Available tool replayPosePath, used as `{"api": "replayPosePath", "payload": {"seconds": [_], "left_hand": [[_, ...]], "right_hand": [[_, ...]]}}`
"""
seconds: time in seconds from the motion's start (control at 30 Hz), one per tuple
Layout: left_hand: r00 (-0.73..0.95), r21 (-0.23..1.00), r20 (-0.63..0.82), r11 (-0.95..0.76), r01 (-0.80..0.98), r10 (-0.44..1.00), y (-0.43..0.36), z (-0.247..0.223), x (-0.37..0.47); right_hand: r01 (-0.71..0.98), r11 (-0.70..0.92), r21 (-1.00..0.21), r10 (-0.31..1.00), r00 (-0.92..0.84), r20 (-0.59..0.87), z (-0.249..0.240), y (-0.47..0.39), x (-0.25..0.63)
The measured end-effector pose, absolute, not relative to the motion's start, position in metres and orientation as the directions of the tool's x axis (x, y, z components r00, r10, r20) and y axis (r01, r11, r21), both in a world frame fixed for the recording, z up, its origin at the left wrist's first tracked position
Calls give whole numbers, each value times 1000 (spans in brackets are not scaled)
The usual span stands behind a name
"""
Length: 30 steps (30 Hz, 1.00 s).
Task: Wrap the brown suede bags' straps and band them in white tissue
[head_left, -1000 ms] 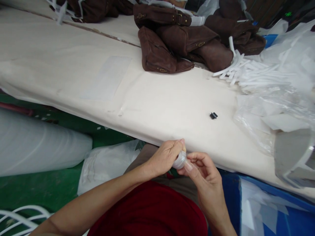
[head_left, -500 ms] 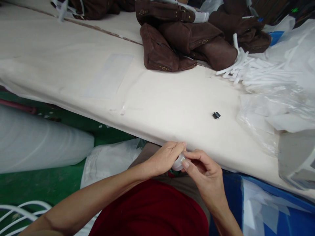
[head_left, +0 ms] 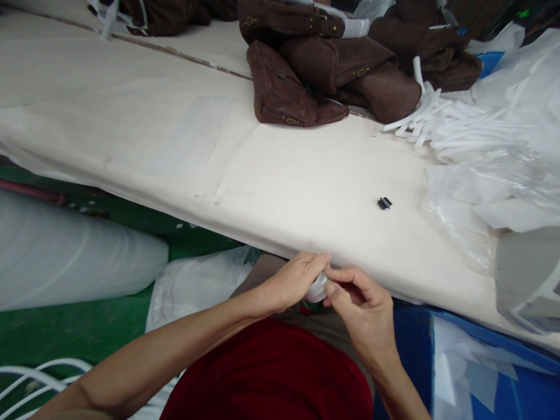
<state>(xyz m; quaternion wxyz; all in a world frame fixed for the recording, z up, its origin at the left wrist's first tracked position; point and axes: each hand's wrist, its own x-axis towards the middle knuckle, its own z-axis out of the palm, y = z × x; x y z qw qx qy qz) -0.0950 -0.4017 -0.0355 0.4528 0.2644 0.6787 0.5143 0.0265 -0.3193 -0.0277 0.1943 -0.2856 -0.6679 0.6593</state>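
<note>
The left hand point(head_left: 296, 281) grips a translucent roll point(head_left: 315, 290) from the left; the right hand point(head_left: 366, 312) pinches its right edge (axis direction, I cannot tell).

We're in a workshop here, and there's the long, pale-covered counter point(head_left: 297, 175) running right across! Brown bags point(head_left: 332, 70) with brass-coloured buckles lie heaped along its far side, several much alike, white strips point(head_left: 472, 128) piled to their right beside crumpled clear plastic point(head_left: 459, 216). Over left, a big pale roll point(head_left: 79, 251) on green floor point(head_left: 56, 332); near right, a blue bin point(head_left: 409, 329) holding loose white sheets point(head_left: 461, 367)!
</note>
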Motion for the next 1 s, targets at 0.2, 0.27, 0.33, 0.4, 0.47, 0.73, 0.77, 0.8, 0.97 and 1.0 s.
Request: {"api": "replayPosePath", "payload": {"seconds": [0.2, 0.27, 0.33, 0.4, 0.47, 0.73, 0.77, 0.8, 0.97, 1.0], "left_hand": [[-361, 935, -343, 351, -46, 867, -403, -40, -95], [-369, 931, -357, 357, -69, 858, -404, -40, -95], [-387, 921, -387, 373, -112, 837, -405, -39, -95], [-398, 908, -419, 384, -167, 816, -405, -37, -96], [-397, 893, -450, 390, -226, 800, -406, -33, -97], [-371, 855, -502, 383, -351, 781, -406, -40, -91], [-379, 848, -514, 387, -362, 770, -406, -43, -89], [-372, 836, -530, 396, -381, 762, -406, -45, -88], [-255, 782, -581, 441, -441, 773, -405, -44, -83], [-255, 776, -586, 441, -452, 769, -405, -42, -83]], "right_hand": [[139, -30, -990, 624, -771, -127, -31, -316, 29], [141, -60, -988, 592, -792, -149, -33, -314, 31], [144, -79, -986, 558, -813, -163, -34, -311, 32], [149, -59, -987, 540, -827, -157, -35, -308, 32], [163, -25, -986, 514, -844, -152, -35, -305, 31], [234, -17, -972, 418, -881, -220, -32, -297, 27], [235, -7, -972, 415, -884, -217, -33, -297, 27], [238, 7, -971, 418, -883, -214, -33, -297, 27], [264, 39, -964, 420, -880, -224, -35, -295, 28], [265, 9, -964, 406, -882, -239, -35, -294, 29]]}}
